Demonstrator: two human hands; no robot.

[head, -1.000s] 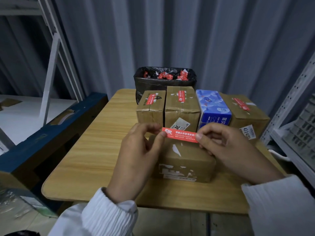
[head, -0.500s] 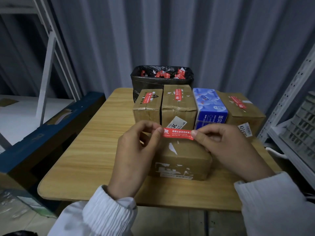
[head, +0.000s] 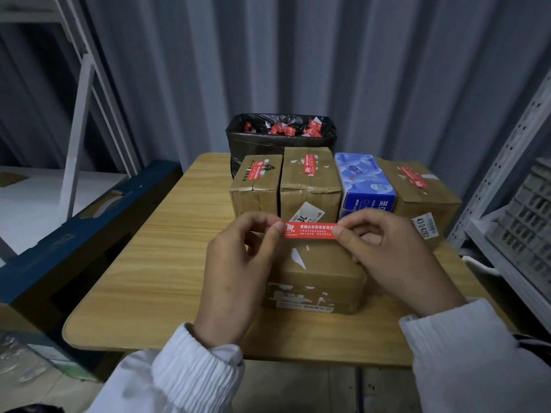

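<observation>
A red sticker strip [head: 310, 230] with white print is stretched level between my two hands. My left hand [head: 238, 272] pinches its left end between thumb and forefinger. My right hand [head: 396, 257] pinches its right end the same way. The strip hangs just above the far top edge of a brown cardboard box [head: 316, 278], which lies on the wooden table [head: 155, 263] in front of me. The box top shows white torn label scraps. Both wrists wear white sleeves.
Behind the near box stands a row: two taped brown boxes [head: 256, 186] [head: 308, 186] with red stickers, a blue tissue box [head: 365, 183], and another brown box [head: 423, 195]. A black-lined bin [head: 280, 141] holds red scraps. Metal shelving [head: 507, 180] flanks the right; a blue-edged carton [head: 74, 234] the left.
Both hands have kept their pinch on the red strip and held it about level above the box. The strip's far ends have slipped a little more between the fingers.
</observation>
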